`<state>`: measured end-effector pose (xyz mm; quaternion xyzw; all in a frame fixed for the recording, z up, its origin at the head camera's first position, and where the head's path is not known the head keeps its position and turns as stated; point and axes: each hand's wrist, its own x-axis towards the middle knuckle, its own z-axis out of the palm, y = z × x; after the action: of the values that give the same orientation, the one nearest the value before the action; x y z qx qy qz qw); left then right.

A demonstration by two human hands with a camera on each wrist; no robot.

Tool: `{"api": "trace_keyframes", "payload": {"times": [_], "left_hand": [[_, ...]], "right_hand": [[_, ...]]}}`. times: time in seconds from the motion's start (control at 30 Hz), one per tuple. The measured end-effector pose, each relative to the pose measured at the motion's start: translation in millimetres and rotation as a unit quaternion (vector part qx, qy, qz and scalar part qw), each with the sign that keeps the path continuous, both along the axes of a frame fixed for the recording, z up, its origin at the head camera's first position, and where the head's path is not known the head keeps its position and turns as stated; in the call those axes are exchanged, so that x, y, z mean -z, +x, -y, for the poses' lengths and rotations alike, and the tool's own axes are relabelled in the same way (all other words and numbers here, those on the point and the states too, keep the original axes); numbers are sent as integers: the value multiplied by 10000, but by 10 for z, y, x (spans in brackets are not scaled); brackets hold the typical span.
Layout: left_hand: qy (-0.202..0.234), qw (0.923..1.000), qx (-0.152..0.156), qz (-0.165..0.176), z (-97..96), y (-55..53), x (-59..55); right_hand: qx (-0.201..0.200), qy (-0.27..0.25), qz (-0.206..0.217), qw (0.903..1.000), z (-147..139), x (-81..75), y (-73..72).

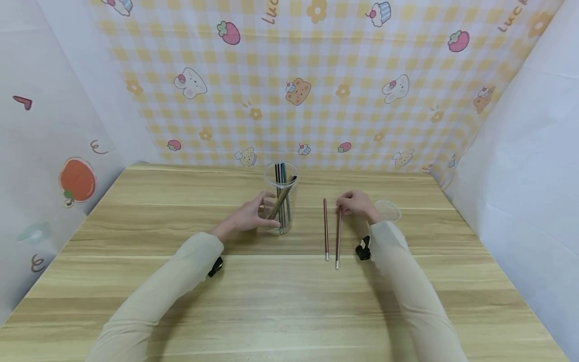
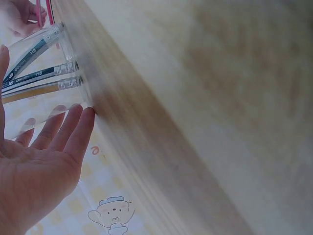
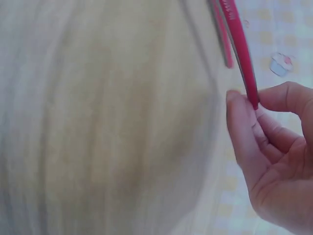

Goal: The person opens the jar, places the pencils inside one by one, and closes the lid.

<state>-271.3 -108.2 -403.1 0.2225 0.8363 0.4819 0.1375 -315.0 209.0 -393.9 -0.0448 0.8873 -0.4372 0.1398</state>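
A clear plastic cup (image 1: 293, 203) stands upright on the table, holding several dark pencils (image 1: 283, 201), one of them leaning across the others. My left hand (image 1: 249, 216) holds the cup's left side, thumb in front and fingers curving behind it. In the left wrist view, the fingers (image 2: 73, 129) lie along the cup wall beside the pencils' eraser ends. My right hand (image 1: 356, 202) pinches the far end of a red pencil (image 3: 242, 54) between thumb and forefinger. Another red pencil (image 1: 326, 229) lies on the table just left of it, nearly parallel.
A clear round lid (image 1: 388, 211) lies on the wooden table (image 1: 271, 311) beside the right wrist. Black wrist mounts (image 1: 363, 249) show under both sleeves. A checked cloth (image 1: 316, 60) hangs behind the table, and white sheets rise at both sides.
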Motion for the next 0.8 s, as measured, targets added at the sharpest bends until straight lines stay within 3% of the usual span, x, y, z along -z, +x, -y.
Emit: {"api": "trace_keyframes", "payload": {"times": [0.1,0.33,0.63,0.8], "left_hand": [[2,10000,0,-57,1,-21,40],[-7,10000,0,-51,4,-33,57],[22,10000,-24,-34,1,-24,49],[52,10000,-7,-18,-3,-18,40]], "right_hand": [[63,-813,199,9965,-73,-41,19],[281,-1829,412,9819,-218,-87,3],[391,-3028,59,9522,-191,-290,113],[446,-3421,-141,9385,-111,-438,183]]}}
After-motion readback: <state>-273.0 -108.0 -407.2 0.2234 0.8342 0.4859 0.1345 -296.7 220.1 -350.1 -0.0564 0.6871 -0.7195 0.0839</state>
